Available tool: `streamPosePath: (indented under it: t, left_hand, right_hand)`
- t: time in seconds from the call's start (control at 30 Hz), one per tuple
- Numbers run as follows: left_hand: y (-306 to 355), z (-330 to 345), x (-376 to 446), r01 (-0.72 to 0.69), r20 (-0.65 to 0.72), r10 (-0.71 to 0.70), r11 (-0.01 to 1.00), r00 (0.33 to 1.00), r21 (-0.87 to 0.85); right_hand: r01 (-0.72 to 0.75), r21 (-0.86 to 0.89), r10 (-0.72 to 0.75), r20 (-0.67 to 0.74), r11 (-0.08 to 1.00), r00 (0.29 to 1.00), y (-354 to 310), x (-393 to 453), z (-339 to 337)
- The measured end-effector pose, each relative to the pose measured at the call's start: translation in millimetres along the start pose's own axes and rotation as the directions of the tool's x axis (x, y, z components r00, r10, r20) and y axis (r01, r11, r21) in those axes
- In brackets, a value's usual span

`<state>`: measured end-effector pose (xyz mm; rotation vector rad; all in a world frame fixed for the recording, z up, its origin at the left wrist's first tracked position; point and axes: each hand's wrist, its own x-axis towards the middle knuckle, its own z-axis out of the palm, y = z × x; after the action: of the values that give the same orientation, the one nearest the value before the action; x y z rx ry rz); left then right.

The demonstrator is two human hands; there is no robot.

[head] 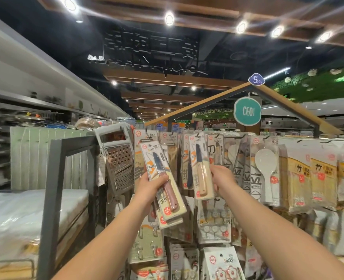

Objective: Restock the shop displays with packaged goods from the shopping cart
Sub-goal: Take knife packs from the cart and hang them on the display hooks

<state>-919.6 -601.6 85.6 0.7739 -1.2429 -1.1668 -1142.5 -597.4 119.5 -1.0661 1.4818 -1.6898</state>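
The left hand (151, 183) is gripping a small stack of carded knife packs, fingers curled round their left edge; the front one, a cream backing card with a dark-bladed, pink-handled knife (163, 178), is tilting with its top leaning left. At least one more card is showing behind and below it. The right hand (220, 177) is pinching the right edge of a second cream card carrying a dark-bladed knife with a pale wooden handle (201, 168), holding it almost upright with its top up against the row of hanging goods on the display rack.

Both packs are raised in front of the rack, near each other but apart. Just left of the pink-handled pack, a steel box grater with a white handle frame (117, 158) is hanging. To the right, a white plastic rice spoon in a clear bag (266, 164) and yellow bamboo-stick packets (300, 178) are hanging side by side. Above, a teal round sign (247, 111) is dangling from the wooden roof-shaped frame (197, 103).
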Motion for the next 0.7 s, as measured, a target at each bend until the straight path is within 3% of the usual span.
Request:
streamPosePath:
  t: [0.13,0.2,0.3,0.4,0.53,0.7]
  left_hand:
    - [-0.7,4.5,-1.3,0.013,0.015,-0.012,0.999,1.000,-0.036]
    - [-2.6,7.1,-0.9,0.021,0.017,-0.020,0.997,1.000,-0.069]
    - [-3.8,14.6,-2.8,0.009,0.019,-0.007,0.995,1.000,-0.099]
    - [-5.8,24.5,-6.4,0.047,0.024,-0.044,0.987,0.999,-0.156]
    - [-8.7,38.4,-11.9,0.057,0.074,-0.045,0.985,0.996,-0.161]
    - [-5.6,49.2,-17.9,0.111,0.135,-0.084,0.971,0.987,-0.211]
  right_hand:
    - [0.142,-0.133,-0.125,0.128,0.981,0.984,-0.7,-35.1,-0.3]
    - [0.224,-0.203,-0.169,0.257,0.953,0.952,3.3,-54.7,-1.6]
    - [0.288,-0.279,-0.142,0.446,0.916,0.884,9.6,-77.0,-2.3]
    - [0.318,-0.294,-0.134,0.508,0.901,0.851,13.8,-89.6,-3.0]
    - [0.306,-0.371,-0.088,0.502,0.877,0.861,17.2,-97.9,-6.2]
    - [0.207,-0.307,-0.075,0.392,0.929,0.917,12.6,-102.1,-14.6]
